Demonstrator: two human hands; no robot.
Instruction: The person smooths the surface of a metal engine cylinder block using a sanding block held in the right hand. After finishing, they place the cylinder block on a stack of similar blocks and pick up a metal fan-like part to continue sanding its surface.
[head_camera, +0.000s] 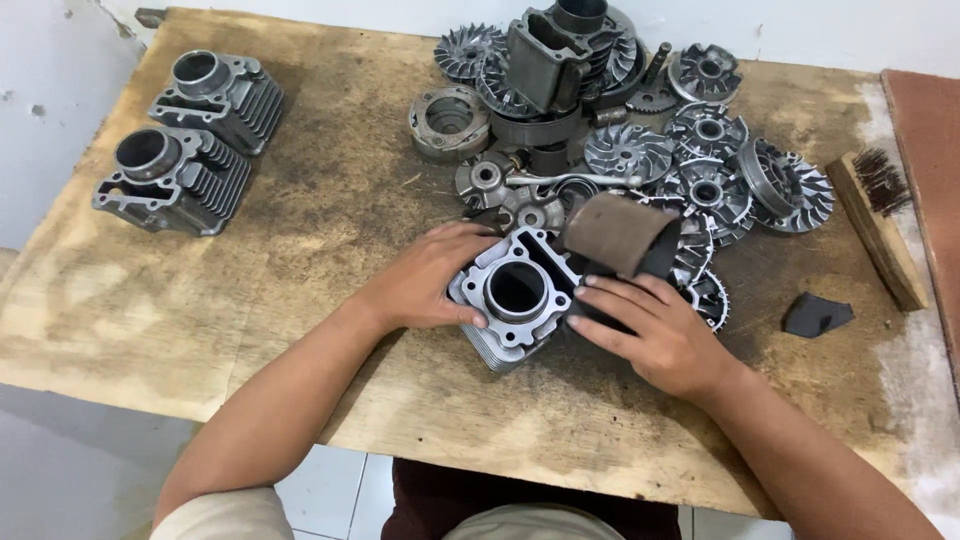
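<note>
A grey finned engine cylinder block (515, 295) with a round bore stands on the worn wooden table (330, 220) in front of me. My left hand (425, 278) grips its left side. My right hand (645, 325) presses a curled strip of dark sandpaper (620, 238) against the block's right side, the strip's brown back curving upward.
Two more finned cylinder blocks (190, 140) sit at the far left. A heap of pulley fans, clutch parts and a dark cylinder (620, 130) fills the far middle. A wire brush (878, 220) and a dark scrap (815, 315) lie at the right.
</note>
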